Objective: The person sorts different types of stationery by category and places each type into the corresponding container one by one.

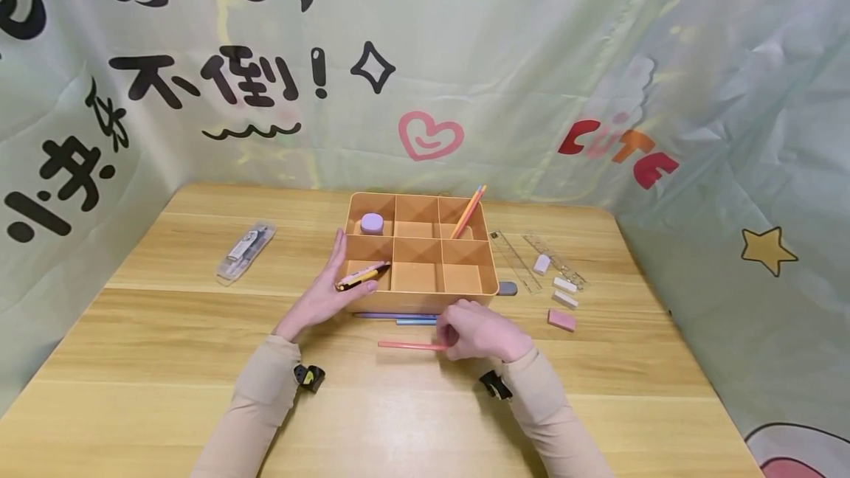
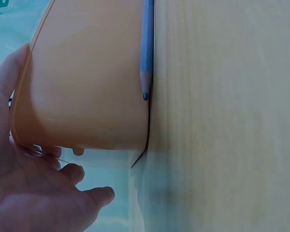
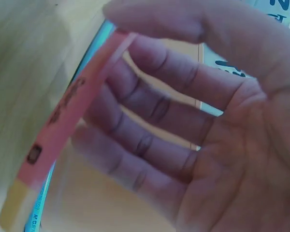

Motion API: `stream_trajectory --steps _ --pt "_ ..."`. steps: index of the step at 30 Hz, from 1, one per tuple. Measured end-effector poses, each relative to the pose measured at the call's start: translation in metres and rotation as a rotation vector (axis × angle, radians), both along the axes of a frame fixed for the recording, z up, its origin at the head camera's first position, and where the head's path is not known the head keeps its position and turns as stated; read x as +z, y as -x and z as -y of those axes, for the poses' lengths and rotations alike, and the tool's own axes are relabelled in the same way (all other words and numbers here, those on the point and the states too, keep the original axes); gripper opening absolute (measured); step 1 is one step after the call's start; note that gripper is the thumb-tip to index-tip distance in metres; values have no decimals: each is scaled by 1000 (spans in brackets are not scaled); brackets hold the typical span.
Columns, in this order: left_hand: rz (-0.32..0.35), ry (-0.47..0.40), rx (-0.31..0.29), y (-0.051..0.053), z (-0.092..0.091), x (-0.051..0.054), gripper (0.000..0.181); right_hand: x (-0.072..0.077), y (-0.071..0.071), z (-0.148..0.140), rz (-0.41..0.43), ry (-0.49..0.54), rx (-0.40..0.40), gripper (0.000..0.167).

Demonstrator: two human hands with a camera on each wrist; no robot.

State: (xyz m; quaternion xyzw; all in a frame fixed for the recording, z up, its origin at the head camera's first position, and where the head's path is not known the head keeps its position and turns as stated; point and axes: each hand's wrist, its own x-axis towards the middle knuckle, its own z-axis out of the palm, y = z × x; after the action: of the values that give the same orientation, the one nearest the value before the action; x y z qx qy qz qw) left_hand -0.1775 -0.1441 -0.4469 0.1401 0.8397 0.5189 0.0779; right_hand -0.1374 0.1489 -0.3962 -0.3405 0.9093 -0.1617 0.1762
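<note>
Red pencil (image 1: 408, 346) handling: likely light, stiff and smooth, apt to roll
Best hold: probably mid-barrel, by thumb and forefinger
Red pencil looks: slim, pinkish-red barrel, dark print, yellow end
Whereabouts: six o'clock of the tan box (image 1: 415, 304)
Right hand (image 1: 481, 329): pinching the red pencil
Left hand (image 1: 325, 295): spread, touching the tan box's eight o'clock corner

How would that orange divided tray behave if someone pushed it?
The tray is probably stiff: its walls stand straight. They look thin, so it may be light for its size. Being wide and low, it seems unlikely to tip.
</note>
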Motion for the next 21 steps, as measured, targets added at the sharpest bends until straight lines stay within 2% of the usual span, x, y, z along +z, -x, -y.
stream_trajectory --steps 10,17,21 --pt "3 -12 -3 -1 0 2 110 4 4 -7 86 160 39 9" --pt "-3 -10 -8 -1 0 1 111 7 7 -14 160 295 39 2" --pt "-3 -9 -6 0 0 0 109 8 8 -16 149 359 44 6"
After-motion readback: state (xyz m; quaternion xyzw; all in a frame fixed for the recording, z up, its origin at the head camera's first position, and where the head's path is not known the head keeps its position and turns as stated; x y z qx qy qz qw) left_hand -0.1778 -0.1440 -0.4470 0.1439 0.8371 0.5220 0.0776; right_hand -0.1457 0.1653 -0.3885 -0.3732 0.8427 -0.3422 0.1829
